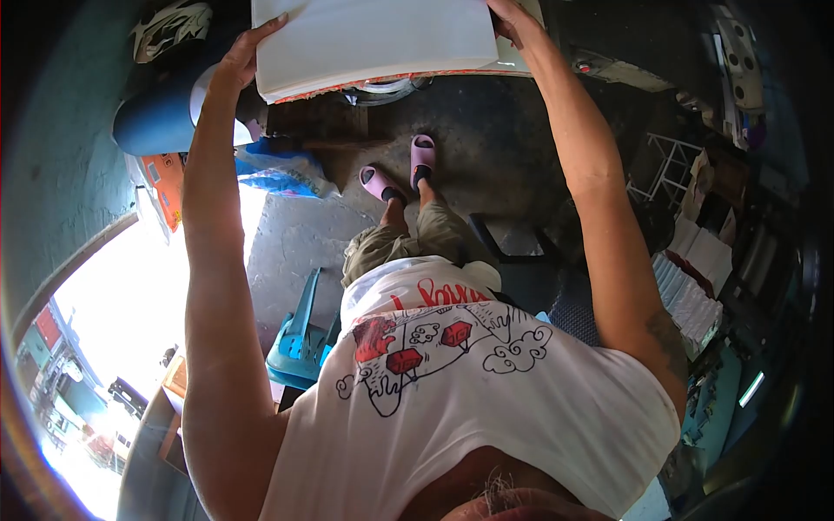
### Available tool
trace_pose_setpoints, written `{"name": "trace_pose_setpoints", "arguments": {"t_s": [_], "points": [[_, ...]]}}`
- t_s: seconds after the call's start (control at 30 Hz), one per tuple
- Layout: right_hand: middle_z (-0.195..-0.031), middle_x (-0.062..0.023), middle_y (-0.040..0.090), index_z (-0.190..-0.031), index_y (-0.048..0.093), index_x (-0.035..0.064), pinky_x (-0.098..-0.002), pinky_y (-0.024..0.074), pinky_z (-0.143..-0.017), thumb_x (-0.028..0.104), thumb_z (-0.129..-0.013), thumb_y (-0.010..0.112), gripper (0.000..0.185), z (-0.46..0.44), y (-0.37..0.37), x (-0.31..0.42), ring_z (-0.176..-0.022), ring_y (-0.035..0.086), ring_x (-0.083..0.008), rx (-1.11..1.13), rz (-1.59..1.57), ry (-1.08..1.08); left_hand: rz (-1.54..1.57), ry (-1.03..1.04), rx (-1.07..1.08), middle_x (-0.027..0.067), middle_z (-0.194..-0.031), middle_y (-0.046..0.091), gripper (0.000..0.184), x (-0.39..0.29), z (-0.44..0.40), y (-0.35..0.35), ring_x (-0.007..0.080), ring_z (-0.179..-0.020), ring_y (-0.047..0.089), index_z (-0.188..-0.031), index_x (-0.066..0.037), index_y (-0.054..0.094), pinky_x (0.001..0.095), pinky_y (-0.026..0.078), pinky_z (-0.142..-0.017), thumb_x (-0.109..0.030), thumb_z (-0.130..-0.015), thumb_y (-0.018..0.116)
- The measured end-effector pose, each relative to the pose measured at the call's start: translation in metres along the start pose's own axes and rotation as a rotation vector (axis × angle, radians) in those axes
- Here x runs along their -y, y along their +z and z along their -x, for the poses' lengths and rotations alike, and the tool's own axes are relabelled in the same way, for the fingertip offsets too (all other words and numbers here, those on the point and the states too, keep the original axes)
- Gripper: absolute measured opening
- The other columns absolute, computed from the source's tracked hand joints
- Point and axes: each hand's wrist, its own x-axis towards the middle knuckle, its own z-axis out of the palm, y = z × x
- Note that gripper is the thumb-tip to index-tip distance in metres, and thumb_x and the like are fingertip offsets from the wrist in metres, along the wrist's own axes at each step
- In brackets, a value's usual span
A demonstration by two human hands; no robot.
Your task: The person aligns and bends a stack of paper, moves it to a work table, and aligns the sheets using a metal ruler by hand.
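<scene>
A thick stack of large white paper sheets lies at the top of the head view, running out of the frame. Its near edge shows layered sheets with a ragged red-orange strip along the underside. My left hand grips the stack's left side, thumb on the top sheet and the other fingers mostly hidden. At the right side, my right hand is closed on the edge of the stack, partly cut off by the frame. Both arms reach straight forward.
Beneath the stack is a dark concrete floor. A blue plastic bag and a blue cylinder are to the left. A teal plastic chair stands close by my body. Bundled white stacks and a white wire rack are at right.
</scene>
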Motion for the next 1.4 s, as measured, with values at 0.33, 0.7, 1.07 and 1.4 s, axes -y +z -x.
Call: {"name": "trace_pose_setpoints", "arguments": {"t_s": [0.33, 0.7, 1.07, 1.4], "points": [[-0.115, -0.0145, 0.064, -0.133, 0.05, 0.0009, -0.0367, 0.0542, -0.08, 0.034, -0.073, 0.078, 0.074, -0.001, 0.001, -0.002, -0.104, 0.063, -0.0231, 0.031, -0.018, -0.049, 0.009, 0.017, 0.046, 0.0168, -0.11, 0.064, 0.069, 0.005, -0.002, -0.005, 0.0226, -0.1, 0.063, -0.121, 0.008, 0.056, 0.0337, 0.05, -0.09, -0.041, -0.077, 0.078], [-0.116, -0.0153, 0.063, -0.134, 0.049, 0.0007, -0.037, 0.0532, -0.083, 0.032, -0.073, 0.078, 0.075, -0.012, -0.002, -0.01, -0.104, 0.063, -0.0242, 0.059, -0.075, -0.041, 0.042, -0.056, 0.015, 0.0113, -0.108, 0.062, 0.059, 0.007, -0.009, -0.011, 0.0188, -0.098, 0.061, -0.126, 0.0, 0.054, 0.0315, 0.05, -0.086, -0.039, -0.085, 0.071], [-0.106, -0.0128, 0.066, -0.124, 0.058, 0.0011, -0.0362, 0.054, -0.075, 0.034, -0.074, 0.078, 0.063, -0.019, -0.007, -0.014, -0.094, 0.065, -0.0227, 0.052, -0.048, 0.011, 0.019, -0.009, 0.039, 0.0134, -0.108, 0.064, 0.062, 0.003, -0.003, -0.004, 0.0203, -0.1, 0.061, -0.121, 0.002, 0.059, 0.0323, 0.048, -0.089, -0.042, -0.08, 0.075], [-0.104, -0.0114, 0.067, -0.124, 0.057, 0.0014, -0.0359, 0.0549, -0.074, 0.031, -0.075, 0.078, 0.061, -0.004, -0.001, -0.004, -0.091, 0.066, -0.0228, 0.038, -0.046, -0.02, 0.026, 0.01, 0.072, 0.0123, -0.108, 0.065, 0.064, 0.002, 0.001, -0.004, 0.0194, -0.101, 0.061, -0.122, 0.002, 0.059, 0.0305, 0.047, -0.089, -0.043, -0.08, 0.075]]}}
